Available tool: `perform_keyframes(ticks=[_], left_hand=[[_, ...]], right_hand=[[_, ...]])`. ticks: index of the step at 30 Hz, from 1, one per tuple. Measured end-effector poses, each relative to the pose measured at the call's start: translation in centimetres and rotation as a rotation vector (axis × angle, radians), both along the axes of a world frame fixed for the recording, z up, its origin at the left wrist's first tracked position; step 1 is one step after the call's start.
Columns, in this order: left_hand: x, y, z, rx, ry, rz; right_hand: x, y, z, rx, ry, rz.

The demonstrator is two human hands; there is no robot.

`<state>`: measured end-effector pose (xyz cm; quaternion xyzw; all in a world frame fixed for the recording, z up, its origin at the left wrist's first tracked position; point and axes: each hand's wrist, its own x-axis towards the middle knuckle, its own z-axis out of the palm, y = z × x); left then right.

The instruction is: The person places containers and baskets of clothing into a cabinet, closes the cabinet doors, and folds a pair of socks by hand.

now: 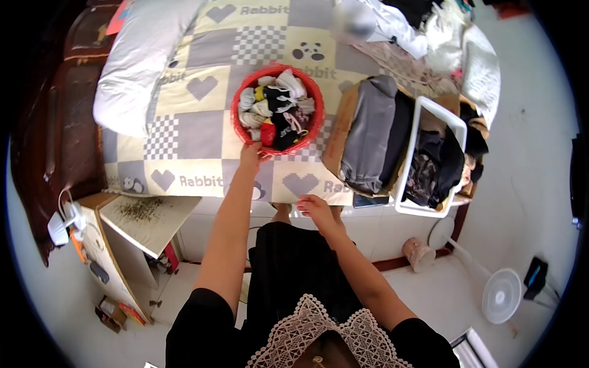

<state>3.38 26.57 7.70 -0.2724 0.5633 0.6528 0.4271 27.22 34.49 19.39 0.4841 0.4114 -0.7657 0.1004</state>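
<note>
A round red basket [320, 116] stands on the bed, filled with rolled socks and small cloth pieces [279, 107] in black, white, yellow and red. At its near rim is my left hand [251, 154], arm stretched forward, with the fingers closed on the edge; part of the grip is hidden. My right hand [314, 208] hovers by the bed's front edge, in front of my body. Its fingers are loosely bent and apart, holding nothing. The bed cover [202, 147] has grey and cream squares with hearts, pandas and "Rabbit" lettering.
Right of the basket stand a cardboard box [334, 144] with folded grey and black clothes and a white bin [402, 190] of dark clothes. White garments [442, 30] lie behind. A pillow [132, 80] is at left. A white fan [502, 295] stands on the floor.
</note>
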Motion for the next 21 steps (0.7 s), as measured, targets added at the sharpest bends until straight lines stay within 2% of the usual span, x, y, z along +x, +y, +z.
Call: perform_keyframes(ticks=[4, 8, 11, 13, 15, 17, 18, 20, 21], left_hand=[[-0.4, -0.4, -1.4, 0.033, 0.076, -0.07], [1.0, -1.3, -1.5, 0.13, 0.046, 0.082], [3.7, -3.9, -4.0, 0.258, 0.032, 0.129], [5.9, -4.6, -3.6, 0.354, 0.037, 0.156], [8.1, -5.1, -2.6, 0.237, -0.007, 0.344], [10.4, -5.3, -1.5, 0.194, -0.053, 0.346], [11.6, -5.1, -0.8, 0.146, -0.104, 0.359], [14.3, -4.3, -0.3, 0.045, -0.175, 0.21], [15.7, -4.2, -0.8, 0.037, -0.213, 0.092]], right_hand=[[0.6, -1.3, -0.1, -0.04, 0.011, -0.077], [3.0, 0.3, 0.6, -0.018, -0.014, -0.137], [6.0, 2.8, 1.3, 0.013, -0.077, -0.201], [9.0, 4.8, 1.0, 0.025, -0.11, -0.338], [11.9, 6.9, 1.2, 0.029, -0.11, -0.443], [14.9, 9.1, 1.3, 0.051, -0.14, -0.716], [15.9, 10.1, 1.5, 0.048, -0.131, -0.728], [18.1, 12.0, 1.8, 0.141, -0.109, -1.041], [19.2, 13.0, 2.1, 0.169, -0.078, -1.077]])
